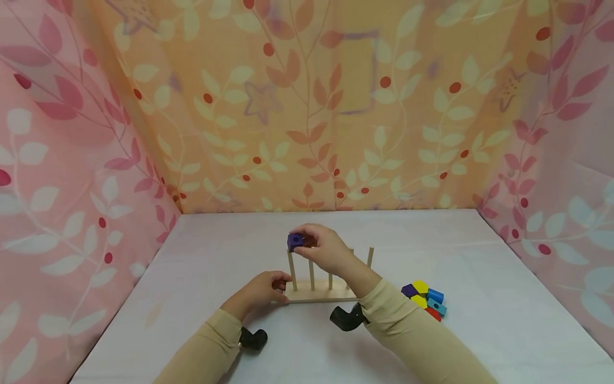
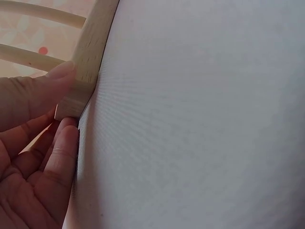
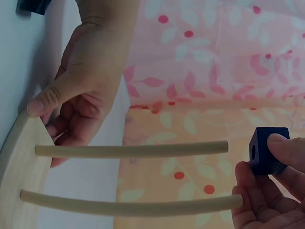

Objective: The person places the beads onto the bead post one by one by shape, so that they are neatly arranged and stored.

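Block: purple cube (image 1: 295,241) with a round hole through it, pinched in the fingertips of the right hand (image 1: 322,246), held just above the top of the leftmost peg (image 1: 291,271).
Left hand: left hand (image 1: 262,292) holds the left end of the peg base (image 1: 318,296), thumb curled on top and fingers against the edge, as the left wrist view shows.
Doing it well: I judge the hole should be turned to face straight down and centred over the peg tip before lowering; keeping the base pinned stops the rack sliding on the cloth.
Rack: pale unpainted wood, a flat base with rounded ends and about 5 thin round dowels standing upright.
Cube finish: smooth painted wood, sharp-edged, hole dark inside.
Spare pieces: loose blocks (image 1: 425,300) just right of the base, purple, yellow, blue and red, some round, some angular.
Surface: white tablecloth (image 1: 479,266), finely woven.
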